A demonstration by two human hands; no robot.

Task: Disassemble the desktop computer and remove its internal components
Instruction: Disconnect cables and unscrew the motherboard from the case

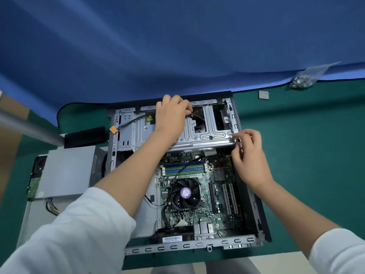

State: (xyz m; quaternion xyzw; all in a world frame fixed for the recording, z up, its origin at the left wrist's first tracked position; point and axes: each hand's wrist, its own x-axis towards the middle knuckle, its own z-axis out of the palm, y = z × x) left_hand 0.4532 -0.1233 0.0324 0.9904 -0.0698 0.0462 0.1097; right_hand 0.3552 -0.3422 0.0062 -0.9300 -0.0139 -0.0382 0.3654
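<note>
Working through the teardown, I judge I am about midway. The computer case (254, 212) lies open on its side on the green counter (316, 155), near the middle toward the far edge, where a blue mat (177, 46) hangs over it. The side panel is off, and a grey power supply (67, 173) with its yellow wires sits just beside the case at the counter's left edge, partly over a green-edged drive (33, 184). A bag of screws (304, 78) and a small square chip (263, 95) lie toward the far right corner.

Left to do, as I see it: the motherboard (197, 194) is in place, with its cooler fan (185, 193), memory sticks (184, 168) and cables attached. The metal drive cage (207, 131) spans the far end of the case.

My left hand (170, 117) reaches over the drive cage, palm down, its fingers curled at the cage's far edge by a dark opening; whether they pinch a cable there I cannot tell. My right hand (248, 153) is at the cage's right end by the case wall, its fingers bent and pinching a small metal tab or latch (239, 142).
</note>
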